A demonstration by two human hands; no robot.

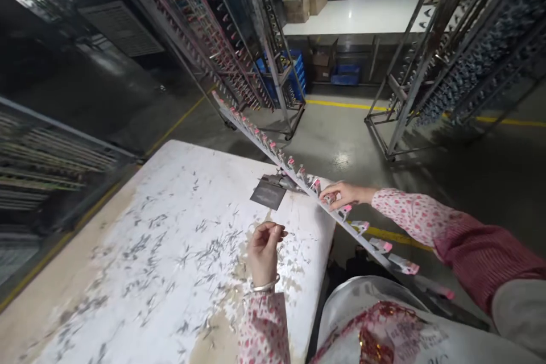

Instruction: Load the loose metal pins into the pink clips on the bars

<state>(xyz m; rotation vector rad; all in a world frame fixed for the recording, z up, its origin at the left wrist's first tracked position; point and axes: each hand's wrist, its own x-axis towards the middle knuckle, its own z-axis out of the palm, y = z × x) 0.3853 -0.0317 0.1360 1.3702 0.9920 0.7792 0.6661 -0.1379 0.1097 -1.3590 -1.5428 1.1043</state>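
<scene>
A long metal bar (273, 151) lined with several pink-tipped clips runs diagonally from the far racks to my lap, over the table's right edge. My right hand (343, 194) is closed on the bar, its fingers pinching one clip. My left hand (265, 247) hovers over the white table (140, 239) with thumb and fingers pinched on a small thin metal piece. A dark flat plate (268, 193) hangs from a clip on the bar just left of my right hand. Many small grey metal pieces (213, 250) lie scattered on the table.
Tall wheeled racks (239, 40) loaded with clip bars stand behind the table and at the right (452, 51). A white bench (362, 14) with cardboard boxes is at the back, blue crates under it. Yellow floor lines cross the concrete.
</scene>
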